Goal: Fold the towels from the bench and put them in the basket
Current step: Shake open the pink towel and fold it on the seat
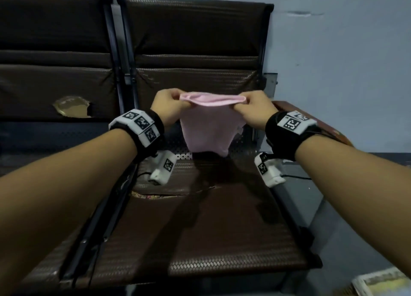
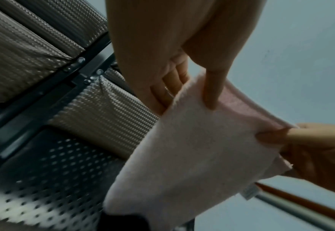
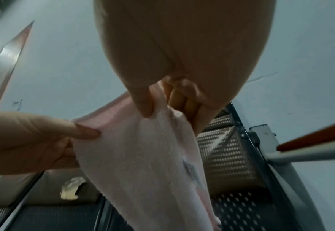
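Observation:
A pale pink towel (image 1: 208, 128) hangs doubled over in the air above the brown bench seat (image 1: 200, 229). My left hand (image 1: 171, 104) pinches its top left corner and my right hand (image 1: 249, 108) pinches its top right corner. In the left wrist view the thumb presses on the towel (image 2: 192, 156) with the other fingers curled behind it. The right wrist view shows the same pinch from the other side, with a small label on the towel (image 3: 142, 171). The towel's lower edge hangs just above the seat. No basket is in view.
The bench has woven brown cushions and a torn patch (image 1: 71, 106) on the left seat's backrest. A wood-topped armrest (image 1: 311, 122) runs along the right side, next to a pale blue wall. A light patterned object (image 1: 382, 282) lies on the floor at bottom right.

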A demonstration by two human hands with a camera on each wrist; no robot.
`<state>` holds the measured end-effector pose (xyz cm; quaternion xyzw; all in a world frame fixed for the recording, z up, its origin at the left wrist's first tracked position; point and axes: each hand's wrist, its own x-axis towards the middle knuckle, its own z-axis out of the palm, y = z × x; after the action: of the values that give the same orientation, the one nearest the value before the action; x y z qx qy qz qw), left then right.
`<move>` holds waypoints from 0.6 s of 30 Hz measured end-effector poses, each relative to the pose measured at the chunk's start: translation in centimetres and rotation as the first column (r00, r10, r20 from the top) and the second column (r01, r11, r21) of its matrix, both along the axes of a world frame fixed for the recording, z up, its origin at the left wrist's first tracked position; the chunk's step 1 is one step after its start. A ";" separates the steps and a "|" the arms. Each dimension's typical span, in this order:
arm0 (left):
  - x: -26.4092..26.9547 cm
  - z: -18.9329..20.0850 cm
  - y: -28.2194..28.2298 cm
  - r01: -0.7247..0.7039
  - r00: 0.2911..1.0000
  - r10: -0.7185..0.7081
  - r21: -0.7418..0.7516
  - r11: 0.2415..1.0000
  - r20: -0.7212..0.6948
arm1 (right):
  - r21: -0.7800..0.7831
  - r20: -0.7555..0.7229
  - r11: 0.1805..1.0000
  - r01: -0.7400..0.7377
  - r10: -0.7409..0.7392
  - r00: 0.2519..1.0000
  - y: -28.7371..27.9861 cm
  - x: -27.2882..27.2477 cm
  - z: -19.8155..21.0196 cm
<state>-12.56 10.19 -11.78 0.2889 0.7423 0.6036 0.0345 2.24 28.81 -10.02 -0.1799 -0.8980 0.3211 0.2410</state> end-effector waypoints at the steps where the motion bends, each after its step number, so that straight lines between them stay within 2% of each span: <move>1: 0.2 -1.4 -0.7 0.023 1.000 -0.023 -0.066 0.998 -0.003 | 0.009 0.058 0.999 -0.035 0.034 0.998 -0.1 0.5 -1.0; 3: 1.1 -4.6 -2.2 0.099 0.995 -0.100 -0.229 0.968 0.003 | 0.017 0.193 0.994 -0.106 0.100 0.976 -0.5 1.7 -3.2; 5: 2.4 -7.7 -3.7 0.207 0.978 -0.197 -0.370 0.906 0.065 | -0.016 0.351 0.982 -0.187 0.181 0.919 -1.1 3.1 -5.7; 8: 4.4 -11.5 -5.6 0.414 0.910 -0.327 -0.562 0.716 0.254 | -0.117 0.630 0.961 -0.251 0.267 0.729 -2.0 5.0 -9.9; 10: 5.6 -13.1 -6.4 0.577 0.812 -0.329 -0.574 0.582 0.482 | -0.266 0.715 0.944 -0.196 0.329 0.616 -2.3 6.2 -12.3; 12: 6.3 -14.0 -6.7 0.672 0.717 -0.281 -0.527 0.520 0.638 | -0.368 0.725 0.921 -0.127 0.370 0.581 -2.3 7.0 -13.5; 14: 6.3 -14.3 -6.5 0.681 0.681 -0.256 -0.465 0.565 0.686 | -0.398 0.711 0.916 -0.054 0.345 0.612 -1.8 7.0 -14.2; 15: 6.0 -14.4 -6.2 0.653 0.693 -0.244 -0.447 0.611 0.679 | -0.419 0.687 0.908 -0.007 0.321 0.652 -1.4 6.7 -14.5; 18: 4.1 -15.2 -4.9 0.456 0.836 -0.155 -0.508 0.731 0.527 | -0.437 0.598 0.896 0.083 0.220 0.771 -1.0 5.0 -15.0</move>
<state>-8.46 5.34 -26.95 0.2353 0.8084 0.3632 0.3991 7.25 27.78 -25.05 -0.2932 -0.8358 0.4442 -0.1346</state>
